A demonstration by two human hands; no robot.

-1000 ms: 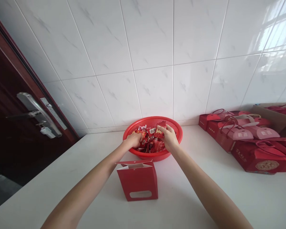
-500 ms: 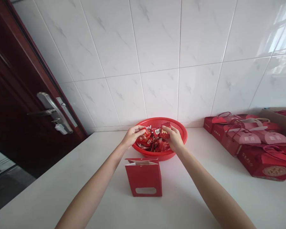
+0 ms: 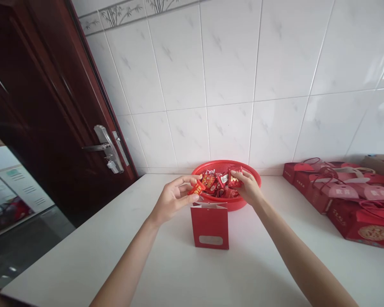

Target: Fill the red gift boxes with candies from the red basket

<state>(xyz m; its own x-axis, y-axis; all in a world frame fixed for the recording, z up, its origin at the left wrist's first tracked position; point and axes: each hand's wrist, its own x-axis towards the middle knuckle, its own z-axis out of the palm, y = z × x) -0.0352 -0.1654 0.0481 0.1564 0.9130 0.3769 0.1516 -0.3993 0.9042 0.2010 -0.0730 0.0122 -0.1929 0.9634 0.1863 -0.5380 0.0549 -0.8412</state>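
Observation:
My left hand (image 3: 176, 196) pinches a small red candy packet (image 3: 196, 187) with gold print, just above and left of an upright red gift box (image 3: 210, 226). That box has its top open and a pale oval window low on its front. My right hand (image 3: 248, 187) grips another red candy packet (image 3: 234, 178) over the right side of a red plastic basket (image 3: 254, 172). Loose wrapped candies (image 3: 216, 184) lie in the basket, which stands behind the box. The fingertips of my right hand are partly covered by its packet.
Several red and pink handled gift boxes (image 3: 360, 221) stand at the right, with a cardboard carton (image 3: 373, 162) behind them. A white tabletop (image 3: 166, 273) lies below, against a tiled wall (image 3: 227, 64). A dark wooden door (image 3: 51, 98) with a metal handle is at the left.
My left hand has come out of the basket with a candy packet, toward the red box. My right hand stays at the basket holding its packet. The view has shifted left and up.

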